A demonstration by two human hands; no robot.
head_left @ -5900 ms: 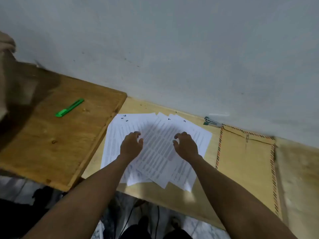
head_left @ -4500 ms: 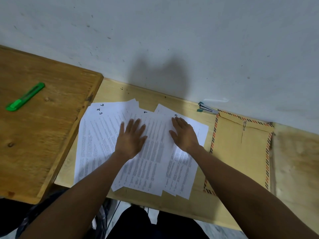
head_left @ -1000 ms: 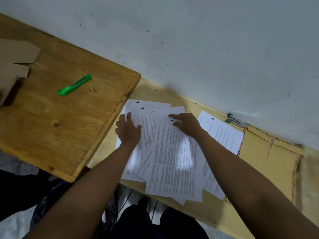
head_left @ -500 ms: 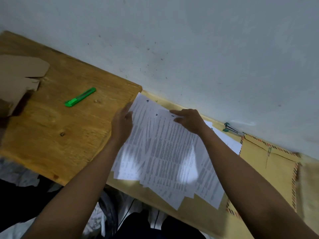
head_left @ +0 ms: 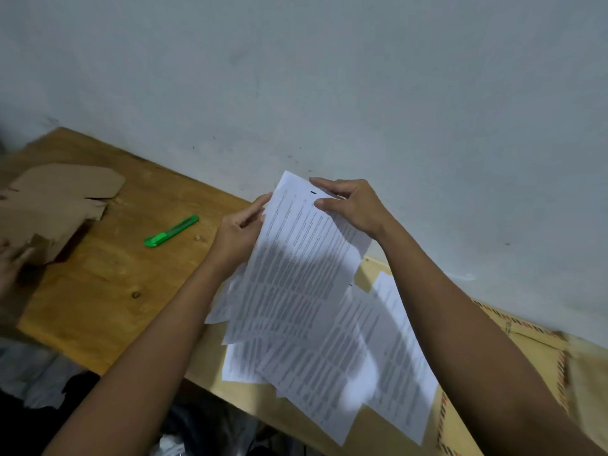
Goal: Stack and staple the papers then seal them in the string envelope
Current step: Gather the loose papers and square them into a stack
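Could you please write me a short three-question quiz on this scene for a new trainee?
1. True or false: both hands grip the top end of the papers.
2. Which lies on the darker table? A) a green cutter B) a red pen C) scissors
3. Fill in: the envelope lies to the ____ of the papers.

Key:
1. True: the left hand holds the left edge and the right hand pinches the top.
2. A: the green cutter.
3. Right.
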